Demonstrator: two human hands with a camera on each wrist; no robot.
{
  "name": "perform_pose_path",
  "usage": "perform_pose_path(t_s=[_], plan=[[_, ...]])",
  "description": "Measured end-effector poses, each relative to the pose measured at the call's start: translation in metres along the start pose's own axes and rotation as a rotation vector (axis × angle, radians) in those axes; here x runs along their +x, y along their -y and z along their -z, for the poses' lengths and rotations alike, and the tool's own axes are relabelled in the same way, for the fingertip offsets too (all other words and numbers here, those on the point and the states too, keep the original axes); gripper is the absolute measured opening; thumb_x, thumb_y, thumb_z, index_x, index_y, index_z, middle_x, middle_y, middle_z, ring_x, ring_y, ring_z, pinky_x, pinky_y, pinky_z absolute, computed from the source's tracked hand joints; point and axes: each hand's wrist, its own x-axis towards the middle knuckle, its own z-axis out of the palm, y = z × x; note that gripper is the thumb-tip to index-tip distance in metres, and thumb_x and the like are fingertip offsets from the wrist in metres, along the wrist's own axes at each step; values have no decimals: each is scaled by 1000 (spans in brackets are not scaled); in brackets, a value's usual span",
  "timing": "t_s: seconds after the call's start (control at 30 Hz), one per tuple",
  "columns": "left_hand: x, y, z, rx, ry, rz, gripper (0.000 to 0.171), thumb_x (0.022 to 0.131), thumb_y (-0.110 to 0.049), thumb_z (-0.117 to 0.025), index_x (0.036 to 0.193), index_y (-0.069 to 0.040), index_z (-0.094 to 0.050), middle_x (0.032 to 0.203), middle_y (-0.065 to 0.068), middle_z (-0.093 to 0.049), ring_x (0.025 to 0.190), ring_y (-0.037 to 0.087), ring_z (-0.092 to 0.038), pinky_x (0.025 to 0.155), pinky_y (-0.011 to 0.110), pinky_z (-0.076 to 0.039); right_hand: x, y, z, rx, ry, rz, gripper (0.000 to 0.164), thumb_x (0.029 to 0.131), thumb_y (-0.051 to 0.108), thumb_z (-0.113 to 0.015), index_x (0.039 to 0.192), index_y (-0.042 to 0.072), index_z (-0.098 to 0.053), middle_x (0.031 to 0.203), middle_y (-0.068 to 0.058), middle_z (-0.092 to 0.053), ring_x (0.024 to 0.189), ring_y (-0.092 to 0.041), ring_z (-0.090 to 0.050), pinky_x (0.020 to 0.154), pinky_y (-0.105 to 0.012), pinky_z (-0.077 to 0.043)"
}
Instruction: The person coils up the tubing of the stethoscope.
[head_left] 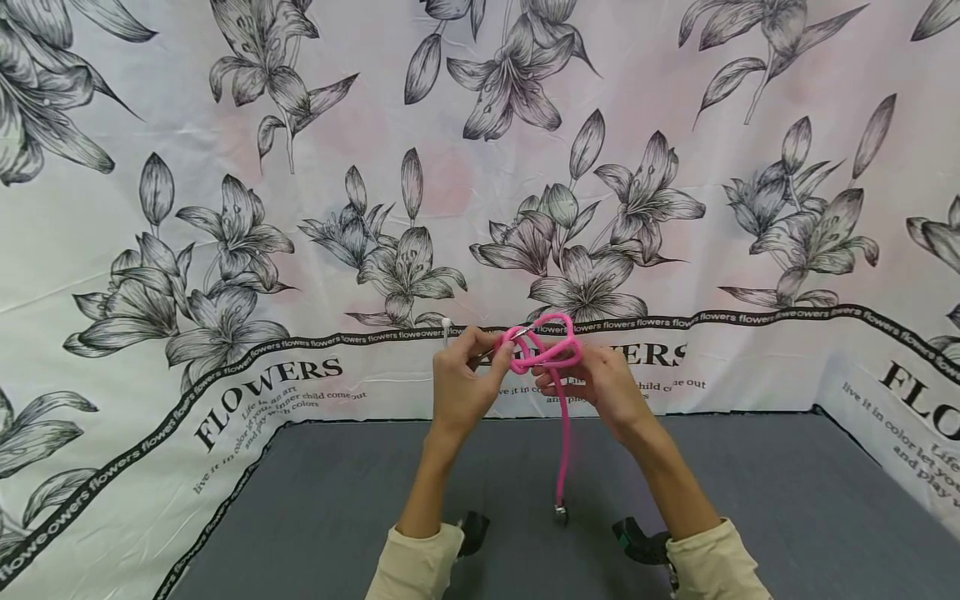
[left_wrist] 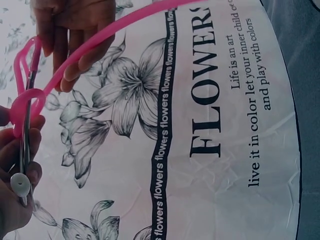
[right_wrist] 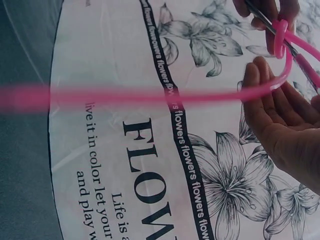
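Both hands hold a stethoscope with pink tubing up in front of the cloth. My left hand pinches its metal ear tubes where the tubing wraps round them in a loop. A white ear tip sticks out beside that hand. With thumb and forefinger, my right hand grips the looped tubing from the other side, its remaining fingers spread loosely behind. From the loops one length of tubing hangs down, ending in a small metal piece above the grey tabletop.
A white cloth with black flower drawings and lettering rises behind the grey table and runs along its sides. Black wrist-worn devices sit at both cream sleeves.
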Motion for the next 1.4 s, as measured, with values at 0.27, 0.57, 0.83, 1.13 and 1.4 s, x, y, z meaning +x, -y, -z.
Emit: perform_pose_path(t_s=[0.27, 0.57, 0.83, 1.13, 1.4], plan=[[1, 0, 0, -36, -63, 23, 12, 95, -5, -73, 99, 6, -69, 102, 24, -80, 90, 35, -80, 65, 16, -50, -1, -2, -6, -104, 14, -43, 34, 108, 13, -57, 128, -14, -61, 102, -7, -81, 93, -16, -80, 86, -37, -64], [0, 2, -1, 9, -130, 39, 12, 96, -7, -74, 95, 4, -69, 100, 22, -80, 89, 33, -81, 70, 20, -55, -4, -3, -14, -212, 56, -19, 31, 107, 11, -58, 132, -7, -63, 112, -33, -73, 87, -11, -79, 84, -31, -64], [1, 0, -5, 43, -169, 22, 15, 95, -8, -75, 95, 5, -68, 99, 22, -80, 98, 33, -80, 80, 42, -65, -4, -2, -19, -221, 95, -50, 42, 105, 7, -61, 142, -9, -55, 115, -36, -72, 91, -10, -78, 88, -35, -64], [3, 3, 1, 93, -257, 39, 18, 95, -10, -76, 103, 6, -70, 92, 19, -81, 90, 29, -81, 87, 42, -64, -4, -5, -26, -369, 189, -96, 38, 103, 5, -62, 137, -12, -58, 104, -27, -78, 94, -27, -79, 83, -32, -64], [1, 5, -1, 182, -221, 16, 19, 95, -13, -77, 101, 4, -70, 88, 18, -79, 86, 27, -80, 81, 40, -65, -5, 2, -27, -683, 272, 73, 41, 101, 7, -67, 139, -6, -60, 85, -8, -77, 78, -9, -71, 71, -25, -57]])
